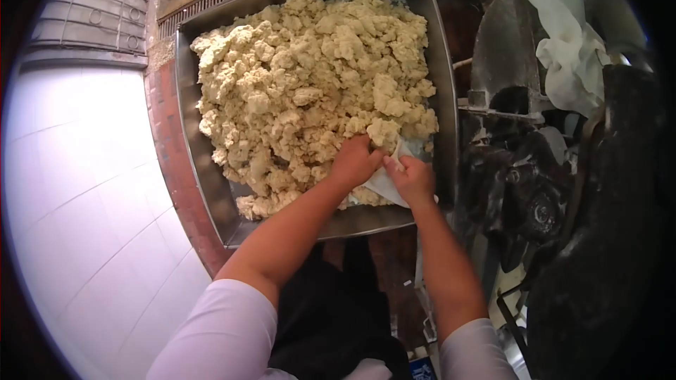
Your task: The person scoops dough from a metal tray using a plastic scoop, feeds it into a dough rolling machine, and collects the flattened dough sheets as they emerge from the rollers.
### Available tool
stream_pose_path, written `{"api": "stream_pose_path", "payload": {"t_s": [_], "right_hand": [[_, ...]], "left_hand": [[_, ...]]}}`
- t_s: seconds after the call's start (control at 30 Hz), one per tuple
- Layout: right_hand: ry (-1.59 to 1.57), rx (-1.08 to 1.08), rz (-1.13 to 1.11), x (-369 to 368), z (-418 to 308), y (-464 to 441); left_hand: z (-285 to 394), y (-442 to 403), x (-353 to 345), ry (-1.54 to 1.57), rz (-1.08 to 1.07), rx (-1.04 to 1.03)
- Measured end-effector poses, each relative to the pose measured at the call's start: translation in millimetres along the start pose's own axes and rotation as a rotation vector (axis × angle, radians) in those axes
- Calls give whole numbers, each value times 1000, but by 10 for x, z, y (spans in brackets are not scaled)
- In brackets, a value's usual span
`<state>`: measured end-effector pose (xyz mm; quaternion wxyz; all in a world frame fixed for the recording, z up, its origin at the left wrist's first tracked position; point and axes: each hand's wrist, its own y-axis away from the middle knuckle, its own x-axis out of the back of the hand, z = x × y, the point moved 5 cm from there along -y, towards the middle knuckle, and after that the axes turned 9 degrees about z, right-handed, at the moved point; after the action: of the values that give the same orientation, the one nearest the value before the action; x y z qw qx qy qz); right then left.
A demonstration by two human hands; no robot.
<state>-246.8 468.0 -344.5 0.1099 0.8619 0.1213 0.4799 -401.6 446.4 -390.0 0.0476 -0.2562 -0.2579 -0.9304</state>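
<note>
Mostly, crumbly dough [303,84] fills the metal tray [446,84], leaving bare floor toward its near left corner.
Both forearms [299,222] reach over the near rim; the right hand [412,179] pinches a white cloth [385,188], while the left hand [356,160] curls beside it against the dough, its grip unclear.

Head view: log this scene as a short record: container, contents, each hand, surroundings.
container: metal tray, rectangular
contents: pale, lumpy, dough-like mass, loosely heaped
sheet: thin white sheet at the tray's near right part
left hand: at the mass, beside the sheet; grip cannot be told
right hand: fingers pinching the sheet
left side: white tiled wall, reddish brick strip
right side: dark equipment, white cloth hanging above
</note>
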Motion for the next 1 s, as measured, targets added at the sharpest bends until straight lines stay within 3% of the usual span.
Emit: {"api": "stream_pose_path", "payload": {"t_s": [0.1,0.17,0.23,0.33,0.43,0.63,0.83,0.93,1.0], "right_hand": [[62,-28,-144,-33,-325,141],[51,0,-148,-17,-576,247],[-25,-4,-133,-115,-533,311],[93,-20,-172,-151,-422,136],[112,5,-128,-185,-306,80],[100,-7,-81,-227,-154,9],[104,9,-82,-166,-251,6],[140,-82,-85,-286,-256,81],[188,-142,-74,-280,-343,96]], "left_hand": [[79,174,475,-73,-2,52],[89,102,1064,-221,348,-256],[7,-158,1700,-346,538,-98],[-59,-294,1227,-630,725,26],[-90,-210,796,-431,694,35],[44,-267,528,-247,121,59],[-46,-131,373,-171,192,30],[-239,-196,297,36,20,71],[-302,-86,255,73,47,104]]}}
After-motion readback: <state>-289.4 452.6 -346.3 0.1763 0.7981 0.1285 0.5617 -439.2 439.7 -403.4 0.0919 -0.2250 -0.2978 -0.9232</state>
